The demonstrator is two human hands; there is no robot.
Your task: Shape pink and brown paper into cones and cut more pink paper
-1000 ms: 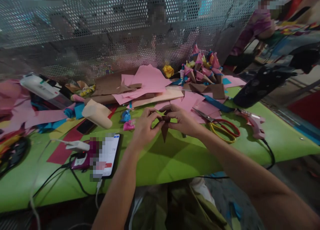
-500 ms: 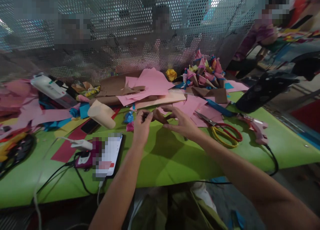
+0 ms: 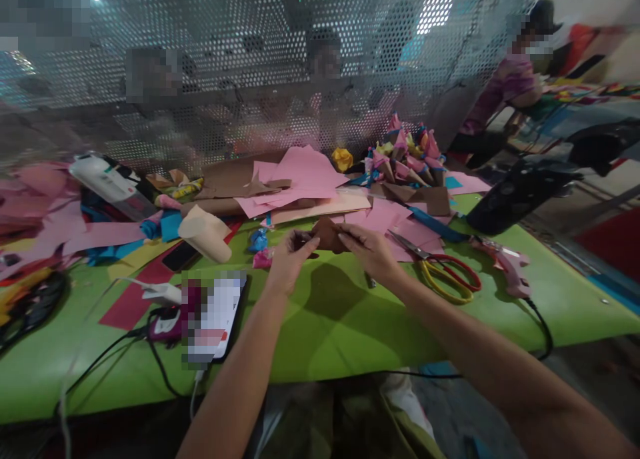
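Just changed: the brown paper (image 3: 327, 236) now shows a broader face, pinched from both sides. Left hand (image 3: 286, 264) grips its left edge between thumb and fingers; right hand (image 3: 373, 251) holds the right edge likewise. Reading: the piece is under two-handed control, probably being turned or shaped. Exact folds too small to tell.

Position: paper held just above the middle of the green table (image 3: 320, 346), shadow cast toward the near edge.

Surface: blue wrapped bundle (image 3: 259, 240) and pink wrapped bundle (image 3: 261, 258) beside the left hand. Phone (image 3: 225, 319) toward the near edge, left of centre. Scissors (image 3: 424, 254) right of the hands, blades over pink sheets; glue gun (image 3: 517, 279) beyond, toward the right edge. Far side: stacked pink paper (image 3: 307, 172), yellow crumpled paper (image 3: 342, 158), then a heap of small paper cones (image 3: 400, 159). Dark bottle (image 3: 505, 196) tilted near the far right corner.

Room: perforated metal screen (image 3: 240, 122) behind the table; person in a purple top (image 3: 507, 86) seated at upper right, face turned aside.
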